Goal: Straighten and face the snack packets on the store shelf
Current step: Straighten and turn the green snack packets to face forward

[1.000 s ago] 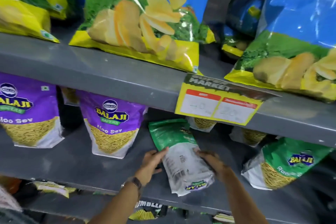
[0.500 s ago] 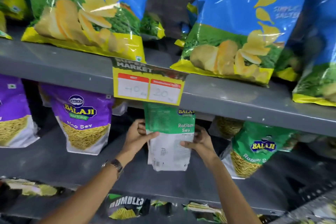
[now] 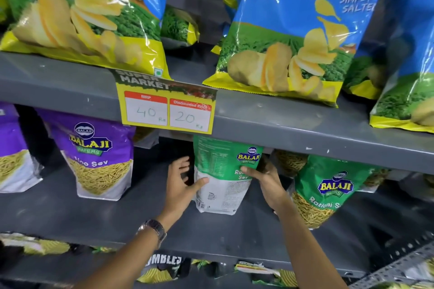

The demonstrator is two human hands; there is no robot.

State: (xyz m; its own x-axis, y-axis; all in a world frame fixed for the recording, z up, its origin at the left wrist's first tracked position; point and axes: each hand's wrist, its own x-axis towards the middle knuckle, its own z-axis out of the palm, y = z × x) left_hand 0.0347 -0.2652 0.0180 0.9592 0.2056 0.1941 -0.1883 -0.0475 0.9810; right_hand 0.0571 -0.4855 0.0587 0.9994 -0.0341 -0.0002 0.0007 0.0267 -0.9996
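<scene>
At centre frame, the green-and-white Balaji Ratlami Sev pouch (image 3: 220, 178) stands upright on the grey metal shelf (image 3: 94, 216), back panel outward. The left hand (image 3: 180, 185) and right hand (image 3: 267, 180) clasp its sides, fingers spread. Facing likely remains; the purple Aloo Sev pouch (image 3: 98, 157) at left already looks fronted.

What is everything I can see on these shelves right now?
Crunchex chip bags: at least four, blue, green and yellow, top shelf.
Price tag: one, yellow and red, top shelf edge.
Purple Balaji packets: two, middle shelf, left.
Held green Balaji packet: one, upright, back side showing, middle shelf.
Green Ratlami Sev packet: one, leaning, right.
Packets on bottom shelf: several, partly hidden.
Wristwatch: one, left wrist.
Left hand, right hand: grip the held packet's sides.
</scene>
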